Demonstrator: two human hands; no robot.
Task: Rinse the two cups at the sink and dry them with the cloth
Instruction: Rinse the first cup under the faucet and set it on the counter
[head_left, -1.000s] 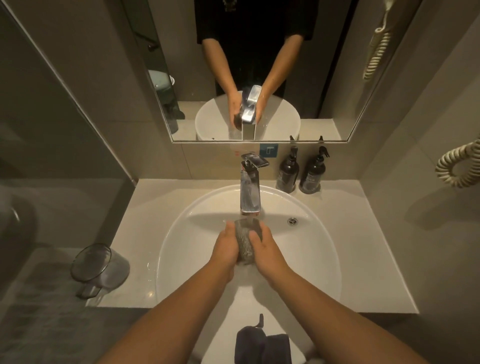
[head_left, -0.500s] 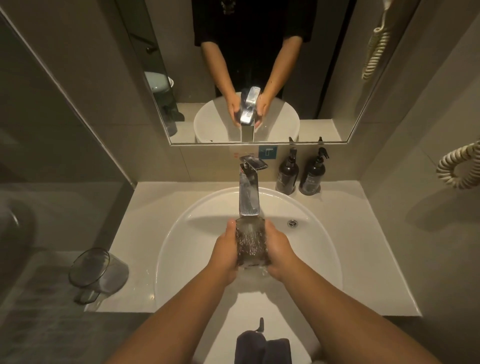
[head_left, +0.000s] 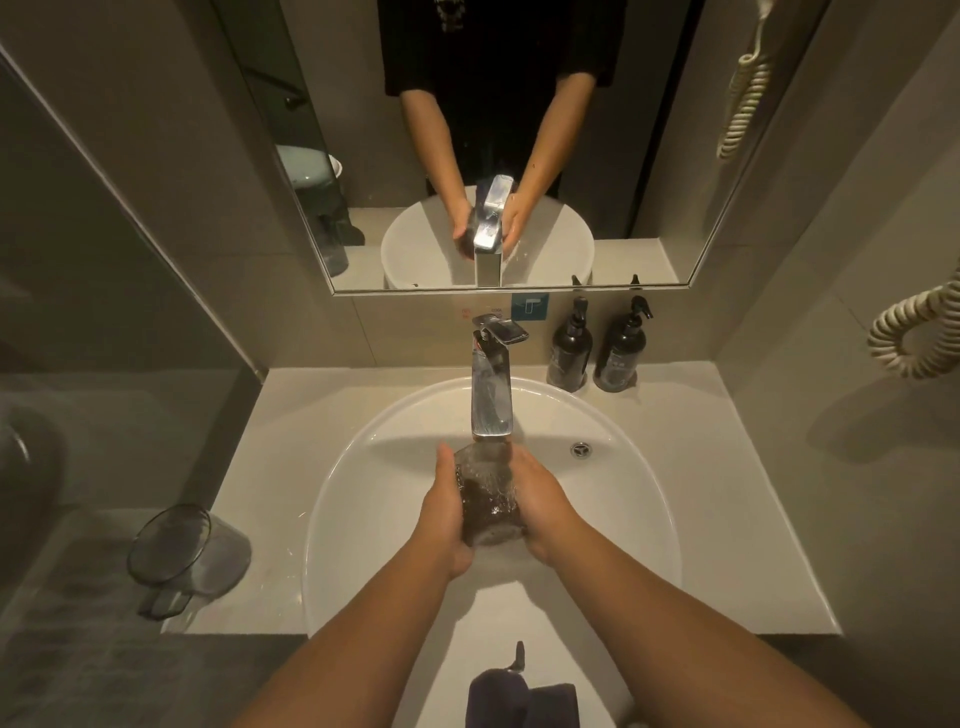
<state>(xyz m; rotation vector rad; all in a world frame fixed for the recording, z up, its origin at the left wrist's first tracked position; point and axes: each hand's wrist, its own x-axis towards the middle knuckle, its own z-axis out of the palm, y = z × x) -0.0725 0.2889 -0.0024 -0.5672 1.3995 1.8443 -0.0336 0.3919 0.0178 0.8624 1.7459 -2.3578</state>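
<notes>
Fingers both hands grip dark glass cup, water-streaked, under tap.

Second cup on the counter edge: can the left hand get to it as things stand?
Probably yes, once freed. The left hand now grips the cup under the tap; the second cup lies on its side to its left, nothing between them.

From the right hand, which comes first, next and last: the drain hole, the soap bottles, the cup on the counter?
1. Drain hole: in the sink, just beyond the right hand.
2. Soap bottles: at the back wall, on the right.
3. Cup on the counter: far left, lying on its side.
</notes>
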